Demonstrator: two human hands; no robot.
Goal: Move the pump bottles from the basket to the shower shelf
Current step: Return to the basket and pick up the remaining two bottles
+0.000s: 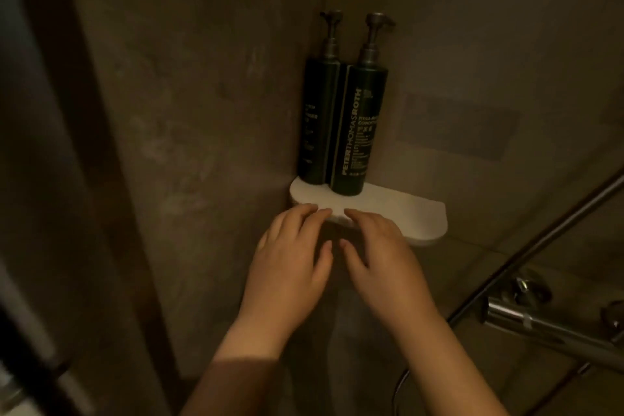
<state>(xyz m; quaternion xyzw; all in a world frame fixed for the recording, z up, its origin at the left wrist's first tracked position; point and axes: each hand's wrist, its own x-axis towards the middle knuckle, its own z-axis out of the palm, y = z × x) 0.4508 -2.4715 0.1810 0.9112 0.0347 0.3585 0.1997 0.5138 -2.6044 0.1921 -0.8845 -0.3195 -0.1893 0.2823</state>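
While both hands' fingers (pixel 314 213) spread empty, the rear bottle's (pixel 315 121) label stays half-hidden.

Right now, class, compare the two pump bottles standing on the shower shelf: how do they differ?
The left bottle stands deeper in the corner, while the right bottle stands nearer the front of the white shelf. The left bottle's label is dim and partly hidden; the right bottle's shows large vertical lettering. The left bottle's pump spout points left, the right bottle's points right. Both are dark, tall, upright and side by side.
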